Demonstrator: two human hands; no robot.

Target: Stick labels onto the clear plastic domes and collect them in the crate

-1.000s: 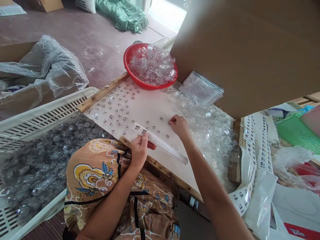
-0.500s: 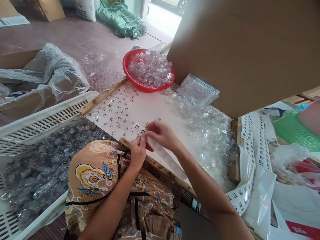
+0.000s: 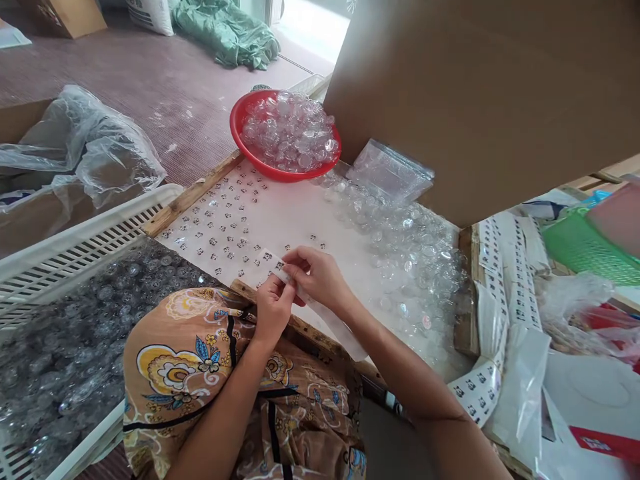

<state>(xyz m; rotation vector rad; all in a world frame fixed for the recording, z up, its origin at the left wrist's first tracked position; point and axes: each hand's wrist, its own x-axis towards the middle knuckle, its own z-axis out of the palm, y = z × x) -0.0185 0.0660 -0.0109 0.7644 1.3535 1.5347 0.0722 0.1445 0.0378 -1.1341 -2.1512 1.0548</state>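
Observation:
My left hand (image 3: 275,303) pinches a narrow white sticker strip (image 3: 345,337) over the front edge of a white work board (image 3: 295,213). Dark printed pictures show at the strip's far end, while its blank length trails under my right forearm. Closed on the same strip, my right hand (image 3: 320,277) has its thumb and forefinger at the printed part, close to my left fingertips. Whether a single sticker is between those fingers I cannot tell. Small printed pieces (image 3: 227,230) lie scattered over the board's left side. Clear round plastic pieces (image 3: 410,267) are heaped on its right.
A red basin (image 3: 285,175) heaped with clear pieces stands at the board's far end. To the left is a white slotted crate (image 3: 100,247) of dark-looking pieces. A large cardboard sheet (image 3: 475,113) rises at the back right. Sticker sheets (image 3: 487,327) hang at the right edge.
My right hand has come down closer to my left, and its fingers now close on the strip's printed part. The whole view has shifted slightly.

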